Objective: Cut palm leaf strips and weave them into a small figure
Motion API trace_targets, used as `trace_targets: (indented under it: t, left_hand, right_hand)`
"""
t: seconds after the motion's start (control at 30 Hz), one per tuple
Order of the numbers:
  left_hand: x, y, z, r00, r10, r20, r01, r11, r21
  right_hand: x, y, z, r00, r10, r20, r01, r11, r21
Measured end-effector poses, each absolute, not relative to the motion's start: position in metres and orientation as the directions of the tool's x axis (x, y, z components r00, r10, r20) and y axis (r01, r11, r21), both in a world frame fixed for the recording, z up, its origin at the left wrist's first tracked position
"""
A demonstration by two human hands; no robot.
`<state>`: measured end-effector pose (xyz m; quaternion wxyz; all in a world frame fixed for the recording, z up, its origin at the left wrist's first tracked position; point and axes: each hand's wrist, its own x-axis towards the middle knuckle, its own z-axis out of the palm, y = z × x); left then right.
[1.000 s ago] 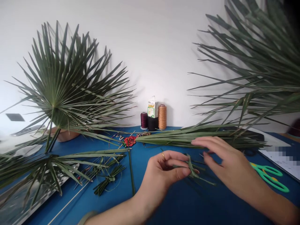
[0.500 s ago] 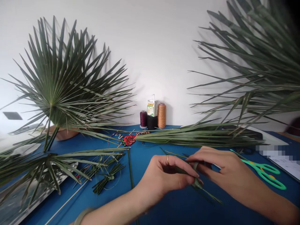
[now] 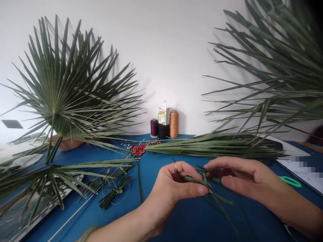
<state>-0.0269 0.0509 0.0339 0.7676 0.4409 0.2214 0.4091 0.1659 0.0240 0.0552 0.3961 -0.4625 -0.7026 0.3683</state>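
My left hand (image 3: 176,185) is closed in a pinch, thumb and fingers pressed on a folded knot of palm leaf strips (image 3: 207,185). Thin strip ends stick out from the knot toward the lower right, some of them blurred. Just right of it, my right hand (image 3: 248,181) has its thumb and fingers apart, fingertips close to the upper strip ends. Whether those fingertips touch a strip I cannot tell. Behind the right forearm, the scissors show only one green handle loop (image 3: 291,182).
A long bundle of palm leaves (image 3: 214,146) lies behind my hands. Fan palm leaves (image 3: 63,87) stand left, more (image 3: 285,67) right. Several thread spools, including an orange one (image 3: 174,124), stand by the wall. A red rose patch (image 3: 138,150) and tied leaf bunch (image 3: 116,191) lie on the blue table.
My right hand's fingers have opened and come away from the knot. The right arm has shifted and now covers most of the scissors. The left hand keeps its pinch.
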Motion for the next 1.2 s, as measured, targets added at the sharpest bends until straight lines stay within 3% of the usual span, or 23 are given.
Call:
trace_targets:
  t: [0.17,0.3,0.47,0.57,0.67,0.8,0.87,0.93,1.03,1.13,1.2]
  left_hand:
    - [-0.025,0.049,0.034,0.53,0.847,0.047,-0.41,0.207,0.888]
    - [-0.026,0.049,0.031,0.527,0.848,0.05,-0.258,0.104,0.96]
    - [-0.028,0.051,0.03,0.557,0.827,0.077,-0.098,-0.026,0.995]
    - [-0.029,0.051,0.029,0.602,0.798,0.039,-0.103,0.029,0.994]
    - [-0.029,0.052,0.03,0.631,0.776,-0.008,-0.101,0.092,0.991]
    - [-0.031,0.053,0.032,0.666,0.742,-0.075,-0.129,0.214,0.968]
    - [-0.031,0.054,0.032,0.687,0.723,-0.076,-0.147,0.241,0.959]
    - [-0.032,0.055,0.032,0.714,0.696,-0.071,-0.15,0.251,0.956]
    - [-0.032,0.057,0.03,0.749,0.658,-0.078,-0.139,0.271,0.953]
    - [-0.033,0.057,0.027,0.772,0.631,-0.084,-0.138,0.295,0.945]
    - [-0.033,0.058,0.026,0.776,0.623,-0.092,-0.128,0.3,0.945]
  right_hand:
    - [0.161,0.022,0.053,-0.252,0.884,0.393,0.588,0.463,-0.663]
    - [0.158,0.022,0.05,-0.259,0.773,0.58,0.708,0.56,-0.43]
    - [0.157,0.021,0.043,-0.326,0.701,0.634,0.754,0.598,-0.273]
    - [0.157,0.023,0.042,-0.307,0.729,0.612,0.743,0.585,-0.325]
    - [0.158,0.025,0.046,-0.231,0.822,0.521,0.688,0.516,-0.51]
    - [0.164,0.027,0.054,-0.171,0.965,0.2,0.428,0.255,-0.867]
    - [0.167,0.028,0.056,-0.196,0.977,0.08,0.249,0.129,-0.96]
    - [0.169,0.029,0.055,-0.266,0.964,0.032,0.149,0.074,-0.986]
    - [0.173,0.031,0.052,-0.353,0.935,0.011,0.177,0.078,-0.981]
    - [0.175,0.032,0.053,-0.33,0.937,0.113,0.35,0.233,-0.908]
    - [0.175,0.03,0.056,-0.296,0.92,0.256,0.512,0.379,-0.771]
